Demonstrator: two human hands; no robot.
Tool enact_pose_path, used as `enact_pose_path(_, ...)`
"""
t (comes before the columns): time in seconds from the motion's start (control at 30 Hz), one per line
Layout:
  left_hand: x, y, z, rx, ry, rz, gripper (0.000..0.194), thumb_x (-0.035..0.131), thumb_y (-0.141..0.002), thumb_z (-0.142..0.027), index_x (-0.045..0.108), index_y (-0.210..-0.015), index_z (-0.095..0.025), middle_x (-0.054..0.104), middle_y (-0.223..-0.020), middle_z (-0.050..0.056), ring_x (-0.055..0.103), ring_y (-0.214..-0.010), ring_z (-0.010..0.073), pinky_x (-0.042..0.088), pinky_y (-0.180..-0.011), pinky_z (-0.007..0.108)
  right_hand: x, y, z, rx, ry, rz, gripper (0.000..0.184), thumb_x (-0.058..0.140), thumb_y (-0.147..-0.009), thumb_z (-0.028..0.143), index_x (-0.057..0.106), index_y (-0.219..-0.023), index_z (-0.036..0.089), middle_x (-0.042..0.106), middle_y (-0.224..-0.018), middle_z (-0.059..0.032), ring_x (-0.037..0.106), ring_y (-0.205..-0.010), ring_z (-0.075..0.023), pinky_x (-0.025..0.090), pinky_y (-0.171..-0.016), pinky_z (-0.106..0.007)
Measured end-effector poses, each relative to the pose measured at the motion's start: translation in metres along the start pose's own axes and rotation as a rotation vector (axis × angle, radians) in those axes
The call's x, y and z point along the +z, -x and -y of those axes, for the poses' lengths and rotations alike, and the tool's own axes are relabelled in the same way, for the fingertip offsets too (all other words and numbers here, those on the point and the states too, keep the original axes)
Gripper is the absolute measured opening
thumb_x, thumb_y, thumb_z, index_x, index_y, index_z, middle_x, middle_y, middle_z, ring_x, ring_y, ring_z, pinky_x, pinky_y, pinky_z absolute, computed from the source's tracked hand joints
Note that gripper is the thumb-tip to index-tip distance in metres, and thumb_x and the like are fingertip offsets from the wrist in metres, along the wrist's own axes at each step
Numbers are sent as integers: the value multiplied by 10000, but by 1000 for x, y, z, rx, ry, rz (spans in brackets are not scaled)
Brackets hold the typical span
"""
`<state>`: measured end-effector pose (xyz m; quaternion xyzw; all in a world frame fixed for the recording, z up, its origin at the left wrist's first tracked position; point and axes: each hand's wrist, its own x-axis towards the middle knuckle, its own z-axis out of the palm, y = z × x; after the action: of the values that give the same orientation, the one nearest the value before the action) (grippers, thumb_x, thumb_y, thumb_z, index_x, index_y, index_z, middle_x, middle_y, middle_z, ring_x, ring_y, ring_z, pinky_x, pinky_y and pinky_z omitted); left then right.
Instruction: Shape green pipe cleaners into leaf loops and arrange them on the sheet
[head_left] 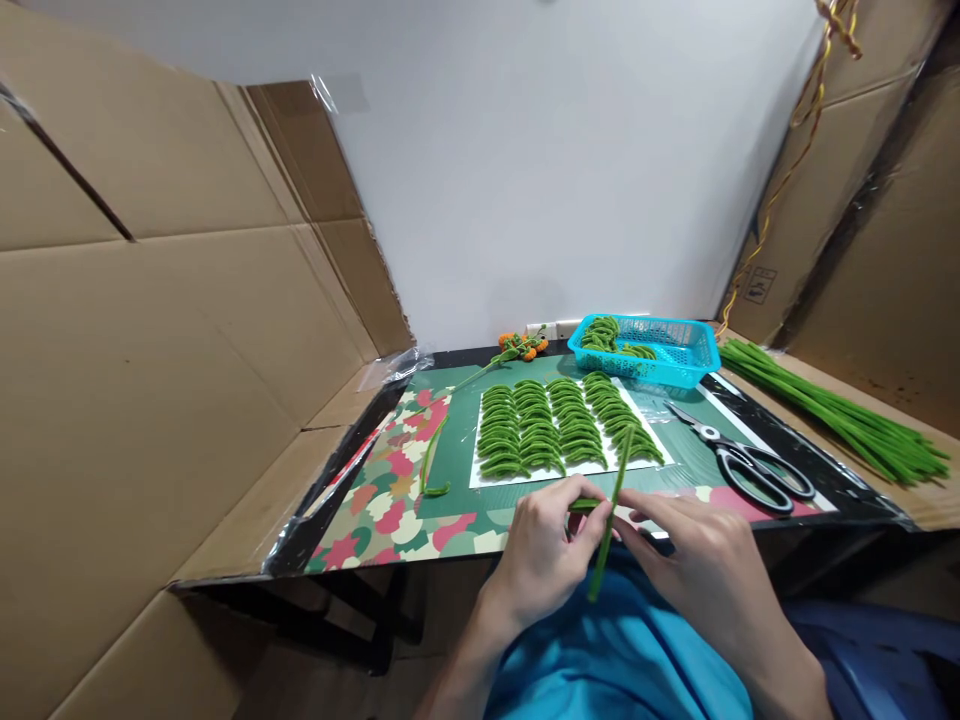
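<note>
Green stem (pixel 622 465), one slanting length, is clamped in your left hand (pixel 551 540) at the desk's (pixel 851 482) near edge; your right hand (pixel 697 545) is at it (gripping or not, I can't tell). Beyond: four columns of curved pieces (pixel 535 425), one basket (pixel 682 378), one pair of scissors (pixel 709 434).

1. One camera sits on the person's head and looks forward and down, over the blue shirt (pixel 622 655).
2. The left hand (pixel 551 540) and the right hand (pixel 709 555) are quite near to it, in the lower part of the view, right of the middle.
3. Behind them it sees the table (pixel 296 550) from above, at a slant.
4. Farther, it faces the white wall (pixel 570 180).
5. The view is wide, so it includes the left cardboard (pixel 165 330) and the right cardboard (pixel 877 270).
</note>
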<state>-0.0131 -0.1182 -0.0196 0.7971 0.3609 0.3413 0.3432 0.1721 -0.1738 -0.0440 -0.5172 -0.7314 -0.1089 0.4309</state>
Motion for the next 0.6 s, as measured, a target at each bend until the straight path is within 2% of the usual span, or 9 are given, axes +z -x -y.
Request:
enact_pose_path(0.13,2,0,0,6,-78,18,245,593,-1050,-382,720,-920,-218,729,-782,36,611,-625,171,421,-615,273,4,1,1,7,18,10,229,521,-1095,279,741,-1082,218,811,-808,-36,765,-639,-215,489,-584,-305)
enact_pose_path(0.23,0,-2,-1,-29,-56,45,240,620,-1033,-390,722,-899,-218,731,-761,35,630,-636,180,420,-615,273,6,1,1,5,5,24,231,518,-1096,281,739,-1075,219,810,-802,-38,767,-627,-219,509,-568,-303)
enact_pose_path(0.33,-1,-5,0,-106,135,64,256,635,-1029,-424,690,-909,-204,715,-783,28,643,-683,175,435,-630,255,5,1,-2,26,-66,15,185,565,-1092,299,727,-1136,219,825,-868,-38,787,-672,-214,550,-584,-290)
enact_pose_path(0.47,-1,-9,3,-141,485,111,327,614,-1044,-496,629,-953,-182,636,-753,-2,591,-675,137,456,-660,233,2,-1,-7,-4,-168,-68,194,652,-1065,253,699,-1249,217,838,-1045,-53,819,-802,-199,618,-702,-274)
enact_pose_path(0.6,-3,-10,4,-117,572,158,337,658,-1024,-503,635,-994,-168,627,-788,0,578,-705,128,461,-691,228,0,-5,-9,-46,-252,-93,202,638,-1043,137,735,-1193,232,834,-1068,-45,823,-886,-195,642,-761,-260)
